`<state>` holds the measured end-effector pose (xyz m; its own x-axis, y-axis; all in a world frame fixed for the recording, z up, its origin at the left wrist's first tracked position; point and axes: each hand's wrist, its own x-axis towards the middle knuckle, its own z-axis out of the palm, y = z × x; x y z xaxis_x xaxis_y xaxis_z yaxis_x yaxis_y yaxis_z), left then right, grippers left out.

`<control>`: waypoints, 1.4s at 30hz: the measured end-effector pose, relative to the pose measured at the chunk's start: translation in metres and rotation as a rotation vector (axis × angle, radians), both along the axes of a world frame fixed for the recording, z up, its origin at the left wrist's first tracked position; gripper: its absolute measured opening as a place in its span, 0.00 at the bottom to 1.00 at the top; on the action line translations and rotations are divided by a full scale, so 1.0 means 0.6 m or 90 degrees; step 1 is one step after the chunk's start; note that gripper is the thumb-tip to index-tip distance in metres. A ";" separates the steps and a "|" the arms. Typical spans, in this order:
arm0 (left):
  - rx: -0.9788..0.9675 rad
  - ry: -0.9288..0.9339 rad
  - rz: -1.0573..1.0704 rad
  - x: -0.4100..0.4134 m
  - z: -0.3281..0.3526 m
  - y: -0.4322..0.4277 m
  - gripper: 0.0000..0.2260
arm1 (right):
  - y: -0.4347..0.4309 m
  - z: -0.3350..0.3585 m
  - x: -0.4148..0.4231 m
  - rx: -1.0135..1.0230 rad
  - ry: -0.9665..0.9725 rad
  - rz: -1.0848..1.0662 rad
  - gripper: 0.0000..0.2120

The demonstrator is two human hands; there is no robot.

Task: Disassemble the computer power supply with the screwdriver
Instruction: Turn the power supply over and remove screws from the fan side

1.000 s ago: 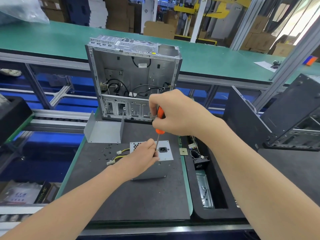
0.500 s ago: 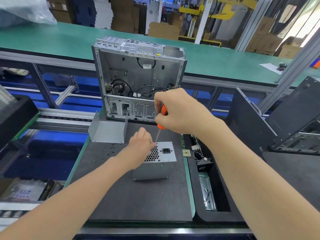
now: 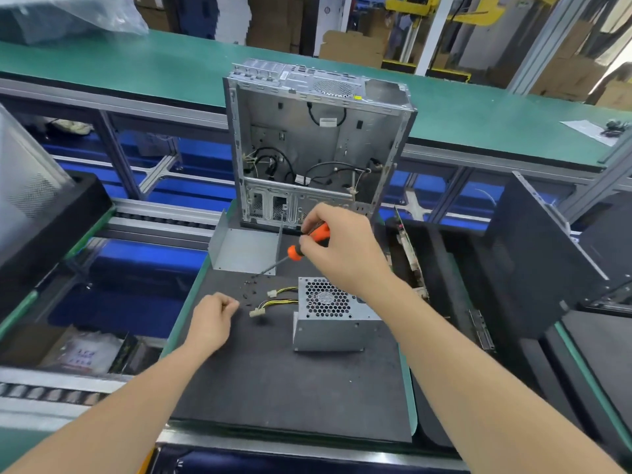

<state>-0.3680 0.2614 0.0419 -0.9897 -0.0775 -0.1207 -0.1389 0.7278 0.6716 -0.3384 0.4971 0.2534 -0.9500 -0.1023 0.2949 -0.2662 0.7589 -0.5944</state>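
Note:
The grey power supply stands on the dark foam mat, its honeycomb fan grille facing up. Yellow and black cables with white plugs stick out of its left side. My right hand is above and behind the supply, gripping the orange-handled screwdriver; the shaft slants down to the left, its tip off the supply. My left hand is left of the cables, low over the mat, fingers pinched together; whether they hold a screw is too small to tell. Several small black screws lie just beyond it.
An open, gutted computer case stands upright at the mat's far edge. A bent grey metal cover sits in front of it on the left. A black tray with parts lies to the right, and black panels further right.
My left hand left the top of the power supply and moved left toward the loose screws. My right hand lifted the screwdriver off the supply and tilted it to the left.

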 end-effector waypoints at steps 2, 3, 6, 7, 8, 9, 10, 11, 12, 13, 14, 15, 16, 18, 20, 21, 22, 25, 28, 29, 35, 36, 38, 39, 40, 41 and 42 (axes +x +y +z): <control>0.024 0.017 0.041 -0.006 -0.013 -0.001 0.06 | -0.001 -0.020 0.001 -0.005 -0.017 -0.023 0.03; 0.029 0.031 0.039 -0.012 -0.016 0.002 0.05 | 0.000 -0.028 0.002 -0.008 -0.022 -0.033 0.03; 0.007 0.053 0.011 -0.027 -0.017 0.012 0.04 | 0.001 -0.040 0.004 -0.018 -0.016 -0.056 0.03; -0.008 0.056 0.004 -0.031 -0.018 0.013 0.03 | 0.001 -0.041 0.004 -0.021 -0.014 -0.060 0.04; -0.020 0.061 -0.001 -0.034 -0.019 0.013 0.03 | 0.001 -0.042 0.004 -0.023 -0.013 -0.062 0.04; -0.025 0.067 -0.005 -0.034 -0.021 0.013 0.03 | 0.001 -0.042 0.005 -0.025 -0.011 -0.064 0.04; -0.024 0.072 -0.005 -0.033 -0.021 0.012 0.04 | 0.001 -0.042 0.005 -0.029 -0.008 -0.065 0.05; -0.019 0.075 -0.002 -0.032 -0.021 0.011 0.04 | 0.001 -0.042 0.006 -0.031 -0.005 -0.068 0.05; -0.015 0.078 0.003 -0.031 -0.019 0.010 0.05 | 0.001 -0.041 0.007 -0.030 -0.003 -0.072 0.06; -0.011 0.087 0.009 -0.029 -0.016 0.009 0.07 | 0.003 -0.039 0.009 -0.028 0.001 -0.078 0.06; -0.007 0.102 0.015 -0.028 -0.010 0.011 0.08 | 0.005 -0.036 0.011 -0.025 0.005 -0.084 0.06; 0.001 0.125 0.014 -0.028 0.001 0.017 0.09 | 0.010 -0.033 0.012 -0.022 0.010 -0.094 0.06; 0.016 0.152 0.006 -0.030 0.016 0.028 0.09 | 0.015 -0.028 0.014 -0.019 0.014 -0.108 0.05; 0.073 0.200 -0.052 -0.035 0.059 0.066 0.08 | 0.028 -0.018 0.019 -0.016 0.026 -0.134 0.05; 0.139 0.233 -0.160 -0.039 0.109 0.117 0.09 | 0.042 -0.006 0.028 -0.002 0.046 -0.161 0.06; 0.172 0.232 -0.220 -0.040 0.132 0.144 0.10 | 0.051 0.001 0.034 0.012 0.058 -0.173 0.05; 0.203 0.208 -0.273 -0.039 0.151 0.168 0.11 | 0.059 0.007 0.040 0.028 0.067 -0.184 0.05; 0.176 0.105 -0.415 -0.033 0.180 0.224 0.14 | 0.088 0.024 0.060 0.068 0.074 -0.215 0.06; 0.096 0.064 -0.490 -0.026 0.182 0.253 0.16 | 0.110 0.037 0.079 0.076 0.065 -0.233 0.07; 0.096 0.049 -0.486 -0.025 0.181 0.258 0.17 | 0.116 0.041 0.085 0.075 0.063 -0.236 0.07; 0.088 -0.001 -0.447 -0.032 0.175 0.265 0.18 | 0.133 0.047 0.099 0.048 0.034 -0.222 0.06; 0.079 -0.004 -0.450 -0.033 0.174 0.265 0.18 | 0.134 0.046 0.098 0.046 0.030 -0.220 0.05; 0.060 -0.014 -0.459 -0.034 0.174 0.267 0.16 | 0.137 0.045 0.098 0.051 0.032 -0.217 0.05; 0.052 -0.022 -0.463 -0.034 0.174 0.267 0.16 | 0.138 0.045 0.098 0.053 0.035 -0.215 0.05; 0.043 -0.032 -0.465 -0.035 0.175 0.268 0.17 | 0.139 0.045 0.098 0.051 0.037 -0.212 0.05; 0.030 -0.040 -0.466 -0.035 0.175 0.269 0.17 | 0.140 0.045 0.098 0.046 0.037 -0.208 0.05; 0.012 -0.046 -0.468 -0.036 0.175 0.270 0.18 | 0.141 0.046 0.097 0.041 0.036 -0.206 0.05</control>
